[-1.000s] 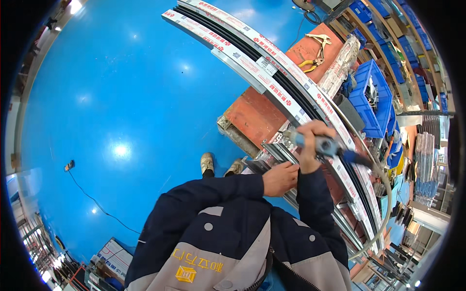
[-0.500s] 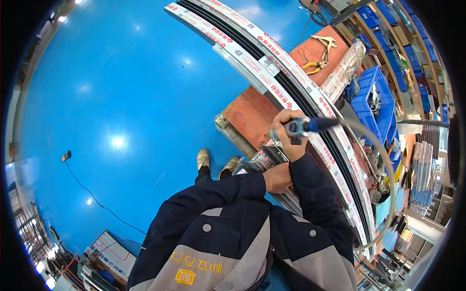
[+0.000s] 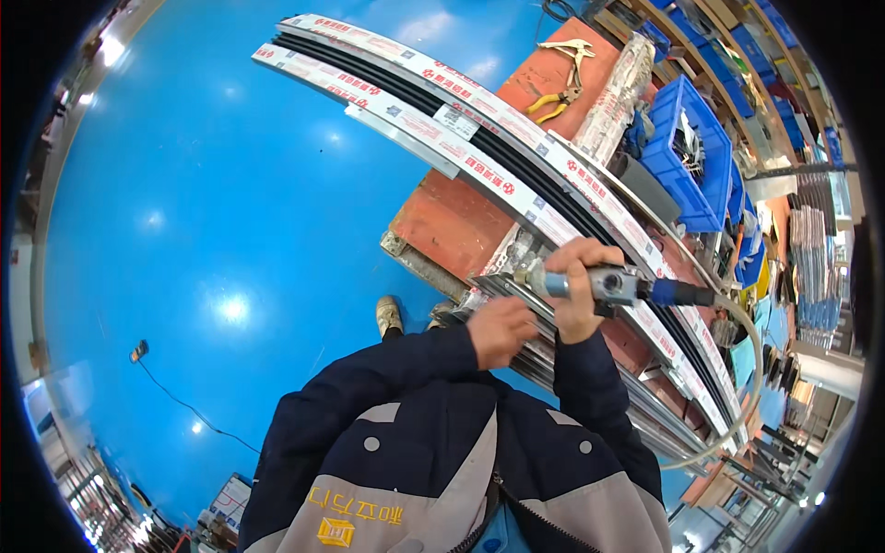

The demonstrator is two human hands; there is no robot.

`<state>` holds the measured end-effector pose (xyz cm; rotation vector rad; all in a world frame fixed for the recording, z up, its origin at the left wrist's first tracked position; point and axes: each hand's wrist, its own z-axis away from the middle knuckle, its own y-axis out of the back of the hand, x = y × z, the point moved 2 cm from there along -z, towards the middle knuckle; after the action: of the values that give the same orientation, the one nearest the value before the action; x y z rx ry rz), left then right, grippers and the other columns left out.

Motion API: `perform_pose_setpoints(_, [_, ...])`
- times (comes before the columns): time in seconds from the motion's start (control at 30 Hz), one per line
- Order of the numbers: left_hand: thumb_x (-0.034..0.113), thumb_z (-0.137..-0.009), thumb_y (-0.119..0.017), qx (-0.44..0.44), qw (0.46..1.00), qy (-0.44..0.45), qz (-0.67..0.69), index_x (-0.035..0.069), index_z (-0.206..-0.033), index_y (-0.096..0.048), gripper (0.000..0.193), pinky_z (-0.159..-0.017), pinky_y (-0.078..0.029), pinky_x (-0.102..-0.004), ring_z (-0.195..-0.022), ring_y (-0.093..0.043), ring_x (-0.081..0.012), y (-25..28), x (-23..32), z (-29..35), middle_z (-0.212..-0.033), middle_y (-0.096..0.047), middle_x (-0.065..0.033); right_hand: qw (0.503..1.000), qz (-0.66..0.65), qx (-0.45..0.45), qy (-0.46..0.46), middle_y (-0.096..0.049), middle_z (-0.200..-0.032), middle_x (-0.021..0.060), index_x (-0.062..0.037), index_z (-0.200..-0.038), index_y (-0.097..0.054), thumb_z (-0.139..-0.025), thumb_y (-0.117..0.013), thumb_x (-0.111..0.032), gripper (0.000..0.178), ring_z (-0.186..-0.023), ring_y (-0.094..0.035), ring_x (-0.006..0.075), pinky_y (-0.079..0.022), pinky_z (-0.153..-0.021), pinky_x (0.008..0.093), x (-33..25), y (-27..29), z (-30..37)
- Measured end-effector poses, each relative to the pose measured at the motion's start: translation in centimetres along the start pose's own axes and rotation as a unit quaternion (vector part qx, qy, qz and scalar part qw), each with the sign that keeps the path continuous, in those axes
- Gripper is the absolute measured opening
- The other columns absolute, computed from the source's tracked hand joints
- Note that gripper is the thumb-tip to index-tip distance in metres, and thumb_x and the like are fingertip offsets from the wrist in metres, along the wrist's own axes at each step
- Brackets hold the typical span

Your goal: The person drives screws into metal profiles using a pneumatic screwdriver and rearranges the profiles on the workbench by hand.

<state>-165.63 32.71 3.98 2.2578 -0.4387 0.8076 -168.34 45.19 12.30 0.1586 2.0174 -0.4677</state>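
In my right hand (image 3: 581, 290) is an air tool (image 3: 616, 286), gripped around its body, with its nose pointing left and its hose end to the right. My left hand (image 3: 501, 330) hovers at the left end of several metal profiles (image 3: 544, 358), its fingers bent and blurred, so I cannot make out anything in them. Long window-frame-like profiles with white and red protective film (image 3: 502, 180) and black strips (image 3: 433, 124) run diagonally behind the tool.
The profiles rest on an orange bench (image 3: 452, 226). Locking pliers (image 3: 573, 51) and yellow-handled pliers (image 3: 553, 103) lie on another orange surface. To the right stand a blue bin (image 3: 687, 161) and shelves. A pale hose (image 3: 751, 369) loops down the right side. A cable (image 3: 189, 405) crosses the blue floor.
The air tool has come nearer and swung level, its nose turned left. My left hand has moved left, away from my right forearm. The whole view has shifted slightly.
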Motion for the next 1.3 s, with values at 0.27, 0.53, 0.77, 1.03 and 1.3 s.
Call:
perform_pose_setpoints(0.27, [0.009,-0.067,-0.073,0.097,0.958,0.216,-0.159,0.006,-0.097,-0.066,0.031,-0.08,-0.045,-0.0371,-0.088,-0.054,-0.029,3.1,-4.7,0.4,-0.1,-0.062,-0.0075,0.997,0.005,0.071,0.043,-0.051,-0.077,0.0085,-0.0101,-0.095,-0.04,-0.088,-0.055,-0.002,0.018,-0.066,-0.049,0.0191,-0.046,-0.06,0.0309,-0.9,2.9,3.0])
perform_pose_setpoints(0.53, [0.011,-0.066,-0.075,0.113,0.954,0.247,-0.124,0.004,-0.089,-0.07,0.025,-0.082,-0.045,-0.0358,-0.089,-0.054,-0.0276,2.1,-5.8,1.5,-0.097,-0.065,-0.0066,0.995,-0.015,0.09,0.045,-0.054,-0.075,0.0093,-0.0092,-0.095,-0.041,-0.084,-0.058,0.0,0.022,-0.068,-0.053,0.0205,-0.049,-0.063,0.0314,-0.2,2.9,3.3])
perform_pose_setpoints(0.77, [0.009,-0.066,-0.075,0.126,0.952,0.261,-0.1,0.003,-0.082,-0.07,0.018,-0.083,-0.045,-0.0342,-0.09,-0.054,-0.0261,2.2,-5.9,1.5,-0.094,-0.066,-0.0068,0.994,0.029,0.082,0.066,-0.056,-0.075,0.01,-0.0089,-0.093,-0.041,-0.082,-0.06,0.0,0.024,-0.068,-0.053,0.0205,-0.049,-0.062,0.0316,1.0,3.2,4.1])
perform_pose_setpoints(1.03, [0.008,-0.065,-0.075,0.114,0.954,0.258,-0.1,0.003,-0.082,-0.07,0.018,-0.082,-0.045,-0.0341,-0.088,-0.053,-0.0259,2.6,-5.9,1.1,-0.094,-0.066,-0.006,0.993,0.012,0.095,0.066,-0.056,-0.075,0.0105,-0.0092,-0.093,-0.041,-0.08,-0.061,0.001,0.025,-0.067,-0.053,0.0204,-0.049,-0.062,0.0317,1.2,3.0,4.1])
perform_pose_setpoints(1.3, [0.007,-0.065,-0.074,0.118,0.953,0.265,-0.091,0.004,-0.08,-0.069,0.017,-0.081,-0.045,-0.0347,-0.087,-0.053,-0.0262,2.2,-6.1,1.4,-0.092,-0.065,-0.005,0.992,0.005,0.107,0.071,-0.058,-0.074,0.0103,-0.0085,-0.093,-0.043,-0.078,-0.06,0.004,0.026,-0.066,-0.053,0.0199,-0.048,-0.062,0.0313,1.2,2.7,4.5])
